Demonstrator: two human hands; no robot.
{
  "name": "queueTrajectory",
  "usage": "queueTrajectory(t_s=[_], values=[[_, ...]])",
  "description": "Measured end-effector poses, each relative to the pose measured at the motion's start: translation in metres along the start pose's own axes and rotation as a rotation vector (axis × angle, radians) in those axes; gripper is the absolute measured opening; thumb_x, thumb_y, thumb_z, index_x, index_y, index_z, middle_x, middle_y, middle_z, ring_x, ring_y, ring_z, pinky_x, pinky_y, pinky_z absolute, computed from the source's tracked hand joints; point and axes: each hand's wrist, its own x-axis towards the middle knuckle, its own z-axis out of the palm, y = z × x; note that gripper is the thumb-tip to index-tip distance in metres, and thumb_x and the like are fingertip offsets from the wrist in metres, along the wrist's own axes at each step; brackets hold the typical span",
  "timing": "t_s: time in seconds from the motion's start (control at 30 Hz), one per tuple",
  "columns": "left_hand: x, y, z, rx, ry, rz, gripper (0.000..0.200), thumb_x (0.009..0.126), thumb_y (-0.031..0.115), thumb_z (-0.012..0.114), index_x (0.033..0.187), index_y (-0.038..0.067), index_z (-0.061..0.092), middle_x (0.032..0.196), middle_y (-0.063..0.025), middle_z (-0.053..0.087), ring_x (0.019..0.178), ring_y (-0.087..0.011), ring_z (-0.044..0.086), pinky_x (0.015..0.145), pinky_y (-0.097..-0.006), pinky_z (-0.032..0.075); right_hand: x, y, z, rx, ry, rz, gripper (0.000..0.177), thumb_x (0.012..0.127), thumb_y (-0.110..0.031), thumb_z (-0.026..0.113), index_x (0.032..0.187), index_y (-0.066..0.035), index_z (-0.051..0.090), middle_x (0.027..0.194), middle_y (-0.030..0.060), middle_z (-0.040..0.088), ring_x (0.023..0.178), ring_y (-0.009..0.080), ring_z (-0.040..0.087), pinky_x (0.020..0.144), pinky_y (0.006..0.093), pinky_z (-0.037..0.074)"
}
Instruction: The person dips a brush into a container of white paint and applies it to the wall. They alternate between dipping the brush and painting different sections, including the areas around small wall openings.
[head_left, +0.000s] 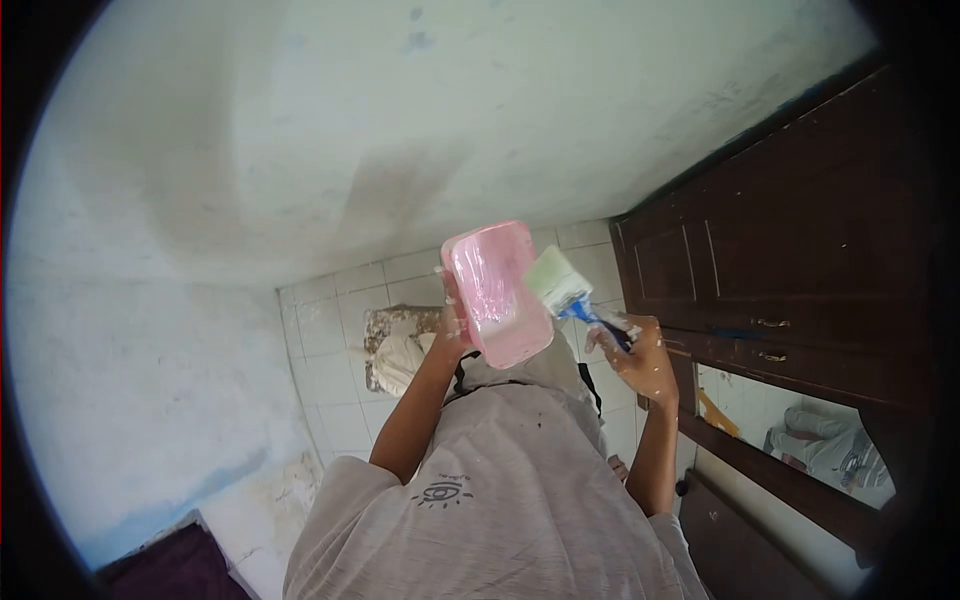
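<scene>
A pink plastic tub (497,290) with white paint smeared inside is held up in front of my body, tilted toward the camera. My left hand (453,312) grips it along its left side, fingers partly hidden behind it. On the other side, my right hand (637,352) is closed around the handle of a wide paintbrush (560,283) with a blue ferrule area. Its pale, paint-loaded bristles point up and left and overlap the tub's right rim in this view. White paint spots mark both hands.
A pale, patchy wall (420,120) rises ahead, another (150,380) on the left. Dark wooden cabinet (760,230) with a mirror (800,435) stands at the right. Below the tub, a paint-stained stool-like object (400,345) sits on white floor tiles (335,400). Purple cloth (175,570) is at lower left.
</scene>
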Motion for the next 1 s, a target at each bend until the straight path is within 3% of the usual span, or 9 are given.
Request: queueTrajectory(t_s=[0.03,0.07,0.13,0.17,0.23,0.57,0.7,0.87,1.0], values=[[0.0,-0.003,-0.003,-0.005,-0.018,-0.004,0.075,0.091,0.066,0.04,0.14,0.009,0.039,0.132,-0.0115,0.053,0.118,-0.0261,0.054,0.1,-0.0443,0.046,0.003,-0.005,0.005,-0.069,-0.014,-0.137,0.014,0.084,-0.006,0.064,0.093,0.004,0.066,0.063,0.0093,0.059,0.049,0.0161,0.044,0.051,0.0325,0.04],[-0.003,-0.006,-0.007,-0.009,-0.038,-0.01,0.075,0.091,0.066,0.04,0.14,0.009,0.039,0.132,-0.0116,0.053,0.118,-0.0261,0.054,0.1,-0.0443,0.047,0.007,-0.004,0.011,-0.065,-0.02,-0.128,0.014,0.084,-0.006,0.064,0.093,0.004,0.066,0.063,0.0093,0.059,0.049,0.0161,0.044,0.051,0.0325,0.04],[-0.011,-0.011,-0.015,-0.02,-0.075,-0.032,0.076,0.091,0.067,0.04,0.14,0.009,0.039,0.132,-0.0118,0.053,0.118,-0.026,0.054,0.1,-0.0442,0.047,0.009,-0.002,0.025,-0.192,-0.027,-0.222,0.012,0.083,-0.007,0.065,0.086,0.005,0.064,0.063,0.0164,0.055,0.05,0.0293,0.047,0.053,0.0361,0.04],[-0.008,-0.013,-0.017,-0.024,-0.063,-0.042,0.076,0.091,0.067,0.04,0.14,0.009,0.039,0.132,-0.0118,0.053,0.118,-0.026,0.054,0.1,-0.0442,0.047,0.011,-0.001,0.033,-0.213,0.023,-0.251,0.012,0.081,-0.007,0.066,0.082,0.004,0.062,0.068,0.019,0.054,0.06,0.038,0.051,0.056,0.0395,0.042],[-0.009,-0.018,-0.016,-0.127,-0.342,-0.089,0.085,0.086,0.073,0.038,0.143,0.009,0.035,0.137,-0.0111,0.049,0.122,-0.0259,0.052,0.103,-0.0441,0.044,0.012,-0.003,0.038,-0.236,0.018,-0.241,0.011,0.08,-0.007,0.066,0.083,0.004,0.063,0.07,0.018,0.056,0.063,0.0378,0.054,0.057,0.0407,0.043],[-0.023,-0.041,-0.019,0.19,-0.062,-0.123,0.084,0.089,0.069,0.039,0.145,0.008,0.031,0.14,-0.0111,0.046,0.126,-0.0237,0.048,0.104,-0.0418,0.042,-0.019,-0.019,0.015,-0.628,-0.255,-0.188,0.018,0.079,-0.018,0.068,0.086,-0.001,0.069,0.079,0.0154,0.063,0.08,0.0348,0.061,0.072,0.0436,0.048],[-0.038,-0.045,-0.011,0.296,0.031,-0.181,0.085,0.088,0.069,0.04,0.145,0.006,0.03,0.141,-0.0119,0.044,0.128,-0.0228,0.045,0.106,-0.0391,0.04,-0.013,-0.029,0.02,-0.734,-0.469,-0.004,0.018,0.076,-0.015,0.067,0.084,0.001,0.069,0.079,0.0182,0.063,0.084,0.0355,0.062,0.076,0.0445,0.048],[-0.035,-0.06,-0.009,0.122,0.004,-0.179,0.085,0.089,0.068,0.04,0.145,0.005,0.031,0.14,-0.0121,0.044,0.126,-0.0249,0.047,0.106,-0.0404,0.04,-0.009,-0.016,0.044,-0.661,-0.526,-0.021,0.016,0.066,-0.007,0.063,0.076,0.004,0.064,0.083,0.0227,0.062,0.088,0.039,0.06,0.08,0.0449,0.048],[-0.04,-0.055,0.019,0.136,-0.127,-0.13,0.086,0.087,0.069,0.042,0.144,0.005,0.032,0.14,-0.0128,0.045,0.125,-0.0267,0.048,0.106,-0.0424,0.041,-0.003,-0.014,0.041,-0.635,-0.489,-0.09,0.016,0.068,-0.008,0.063,0.077,0.005,0.064,0.084,0.023,0.062,0.087,0.0397,0.059,0.08,0.0456,0.048]])
